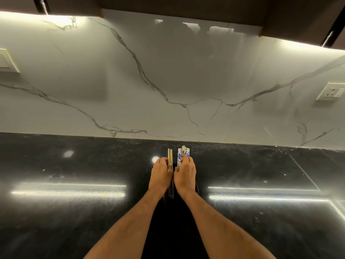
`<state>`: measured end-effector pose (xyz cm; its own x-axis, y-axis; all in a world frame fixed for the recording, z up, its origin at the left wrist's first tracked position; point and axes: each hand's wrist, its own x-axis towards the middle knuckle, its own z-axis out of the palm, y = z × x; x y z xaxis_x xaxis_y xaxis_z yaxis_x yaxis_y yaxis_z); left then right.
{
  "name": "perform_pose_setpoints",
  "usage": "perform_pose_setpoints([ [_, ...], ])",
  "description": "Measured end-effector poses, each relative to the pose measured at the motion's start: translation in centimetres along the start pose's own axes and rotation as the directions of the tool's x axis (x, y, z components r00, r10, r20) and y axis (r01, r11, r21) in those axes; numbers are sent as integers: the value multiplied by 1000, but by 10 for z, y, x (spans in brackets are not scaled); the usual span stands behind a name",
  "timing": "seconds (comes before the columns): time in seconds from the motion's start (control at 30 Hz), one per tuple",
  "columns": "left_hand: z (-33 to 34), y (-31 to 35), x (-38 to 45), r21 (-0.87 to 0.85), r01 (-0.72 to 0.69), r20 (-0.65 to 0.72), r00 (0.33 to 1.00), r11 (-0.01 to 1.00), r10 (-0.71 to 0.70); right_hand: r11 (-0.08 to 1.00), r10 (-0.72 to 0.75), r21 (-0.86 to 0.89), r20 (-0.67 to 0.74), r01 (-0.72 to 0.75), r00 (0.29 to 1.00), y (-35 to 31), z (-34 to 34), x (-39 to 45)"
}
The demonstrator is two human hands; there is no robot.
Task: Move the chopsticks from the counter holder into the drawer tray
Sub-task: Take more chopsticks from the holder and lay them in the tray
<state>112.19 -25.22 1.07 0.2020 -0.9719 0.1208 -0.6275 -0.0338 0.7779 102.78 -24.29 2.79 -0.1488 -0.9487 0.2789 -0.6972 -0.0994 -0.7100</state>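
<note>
My left hand (161,173) is shut around a few plain wooden chopsticks (170,155); their tops stick out above the fingers and their dark tips show below the palm. My right hand (185,174) grips a bundle of several chopsticks with blue-and-white patterned tops (182,155). Both hands are side by side, almost touching, over a dark holder (175,166) that is mostly hidden behind them. Neither a drawer nor a tray is in view.
The glossy black counter (74,212) reflects strip lights. A white marble backsplash (168,81) rises behind it, with a wall socket (331,91) at the right and a switch plate (7,60) at the left. Dark cabinets hang overhead.
</note>
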Motion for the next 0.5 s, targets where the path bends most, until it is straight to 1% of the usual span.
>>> perform_pose_setpoints([
  [0.07, 0, -1, 1, -20, -2, 11, 1000, 1000, 2, 999, 37, 13, 17, -37, 999, 0, 1, 0],
  [0.27, 0, -7, 5, -49, 2, 37, 999, 999, 0, 999, 43, -9, 32, -43, 999, -2, 10, -4],
  [0.37, 1, -10, 7, -70, 28, 35, 999, 997, -26, 998, 55, -31, 82, -52, 995, -1, 13, -3],
  [0.5, 2, -13, 8, -92, 46, 39, 998, 995, -43, 997, 39, -77, 143, -28, 989, -1, 14, -2],
])
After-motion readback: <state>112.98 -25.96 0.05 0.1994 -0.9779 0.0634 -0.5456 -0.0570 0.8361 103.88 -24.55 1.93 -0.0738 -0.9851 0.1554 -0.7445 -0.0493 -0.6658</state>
